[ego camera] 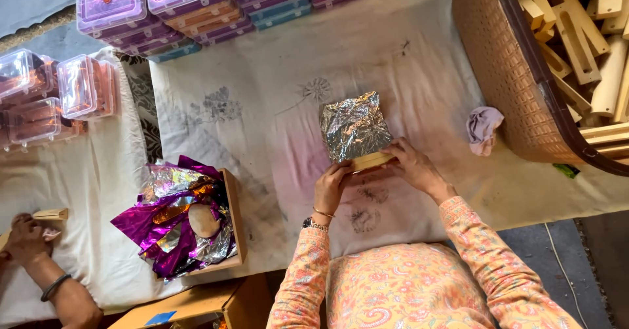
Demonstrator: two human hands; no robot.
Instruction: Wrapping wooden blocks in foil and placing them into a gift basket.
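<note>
Seen from above, a person in a peach floral top knelt at a pale printed cloth [419, 60] spread over the work surface. Their left hand [331, 183] and right hand [411, 165] were each closed around one end of a small wooden block [371, 161], which lay near the middle of the cloth, pinching it between fingers and thumb. A crinkled sheet of silver foil [354, 126] covered the block's far side. A shallow box of purple and silver foil sheets [180, 214] sat to the left. A brown basket of wooden pieces [508, 73] stood at the right, with a crumpled pink rag [483, 129] beside it. Stacked clear plastic cases [164, 8] lined the top edge. Another person's hand [26, 237] held a wooden piece at far left.
</note>
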